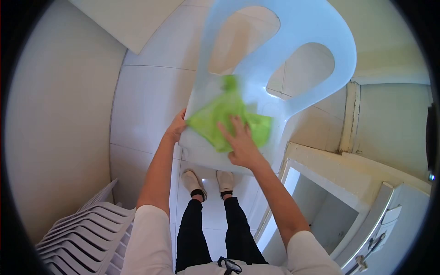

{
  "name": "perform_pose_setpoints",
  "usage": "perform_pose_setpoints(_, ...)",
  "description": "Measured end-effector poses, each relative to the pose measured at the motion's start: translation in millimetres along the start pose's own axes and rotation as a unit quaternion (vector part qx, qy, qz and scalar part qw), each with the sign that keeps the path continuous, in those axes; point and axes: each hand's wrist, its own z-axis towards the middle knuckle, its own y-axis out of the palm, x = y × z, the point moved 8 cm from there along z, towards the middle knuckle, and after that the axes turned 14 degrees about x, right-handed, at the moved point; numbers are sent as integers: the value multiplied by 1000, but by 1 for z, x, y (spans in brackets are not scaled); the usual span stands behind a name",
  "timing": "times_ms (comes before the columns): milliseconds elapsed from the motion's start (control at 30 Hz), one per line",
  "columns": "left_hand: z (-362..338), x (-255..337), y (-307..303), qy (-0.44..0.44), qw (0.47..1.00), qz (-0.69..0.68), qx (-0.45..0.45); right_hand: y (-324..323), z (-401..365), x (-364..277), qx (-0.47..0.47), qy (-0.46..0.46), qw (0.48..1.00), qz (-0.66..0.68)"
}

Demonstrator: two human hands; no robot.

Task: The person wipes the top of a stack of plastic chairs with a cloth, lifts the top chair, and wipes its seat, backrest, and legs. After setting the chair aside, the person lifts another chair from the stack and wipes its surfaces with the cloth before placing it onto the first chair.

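A pale plastic chair (308,22) with two large openings in its backrest stands in front of me. Spread over its seat is a bright green cloth (210,120), slightly smeared by motion. My right hand (244,145) lies on the cloth with its fingers apart, pressing it against the seat. At the left edge of the seat, my left hand (176,127) is closed around the rim, close to one corner of the cloth.
Several stacked grey plastic chairs (91,227) stand at the lower left beside a wall (59,105). On the right are a doorway frame (321,176) and an open door (398,229) with a lock and keys. Tiled floor (142,107) surrounds the chair.
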Motion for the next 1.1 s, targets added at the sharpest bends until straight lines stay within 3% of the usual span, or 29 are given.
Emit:
perform_pose_setpoints(100,18,-14,-3,-22,1000,-6,-17,37,-14,5,-12,-5,999,51)
perform_pose_setpoints(133,24,-14,-11,5,999,51,18,44,-18,12,-14,-2,998,53)
perform_pose_setpoints(200,21,-17,-15,30,992,108,53,39,-24,21,72,-7,992,105)
perform_pose_setpoints(233,5,17,-24,200,923,256,204,42,-27,24,73,-6,992,105)
perform_pose_setpoints(267,-25,51,-20,357,781,384,339,39,-28,36,113,45,983,136)
perform_pose_setpoints(300,-43,59,-9,360,780,385,337,37,-29,47,153,97,969,167)
perform_pose_setpoints(367,-94,73,32,492,726,390,280,45,-24,42,182,100,959,193)
perform_pose_setpoints(400,-92,61,40,492,725,394,277,50,-20,37,209,101,949,215)
perform_pose_setpoints(433,-85,41,61,503,710,447,207,59,-16,32,212,105,947,217)
perform_pose_setpoints(467,-76,19,80,509,690,496,135,66,-14,31,232,130,952,152)
perform_pose_setpoints(500,-74,14,90,508,691,498,130,73,-16,35,251,155,952,87)
perform_pose_setpoints(533,-72,11,100,517,644,541,161,90,-18,49,217,191,957,0)
perform_pose_setpoints(567,-68,9,108,523,593,581,193,98,-19,60,217,194,957,0)
perform_pose_setpoints(733,-4,42,160,558,578,581,128,66,25,137,221,192,947,-136)
perform_pose_setpoints(800,23,64,186,597,524,593,130,41,51,166,251,154,932,-209)
perform_pose_setpoints(867,38,84,203,637,526,550,123,29,74,180,256,136,925,-244)
perform_pose_setpoints(933,38,85,210,673,528,505,115,24,86,173,304,55,910,-276)
perform_pose_setpoints(1100,41,56,203,627,555,540,85,41,80,164,276,102,944,-149)
